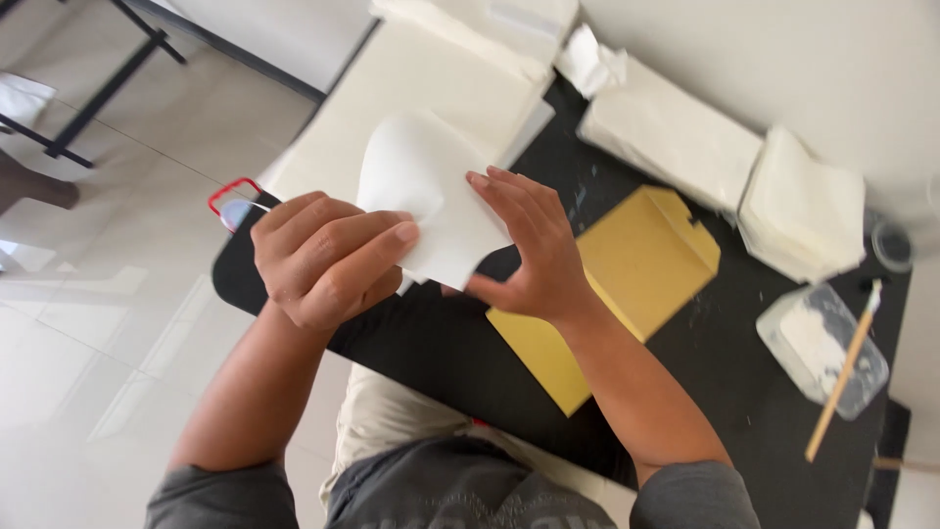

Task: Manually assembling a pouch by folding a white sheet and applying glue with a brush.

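A: What have your hands got just now?

B: Your left hand [328, 260] has its fingers curled round the near edge of a white sheet of paper [431, 191], thumb pressed on top, so it grips the sheet. Your right hand [524, 250] lies flat against the other side, fingers straight and close together, the palm behind the paper.

A: And where is the sheet?

B: You hold it up off the black board [441, 343] on your lap, bent into a curve between both hands. It hangs above the board's left part.

A: What lies about you?

B: A yellow envelope [636, 264] lies open on the board, just under your right wrist. Beyond the sheet sits a broad pile of white paper [411, 88]. Further right are two more stacks of folded white sheets [803, 211]. Near the board's right end stands a clear tub of white paste [818, 343] with a wooden-handled brush [847, 367] resting across it. A small red-rimmed thing [233, 201] peeps out behind your left knuckles; I cannot tell what it is.
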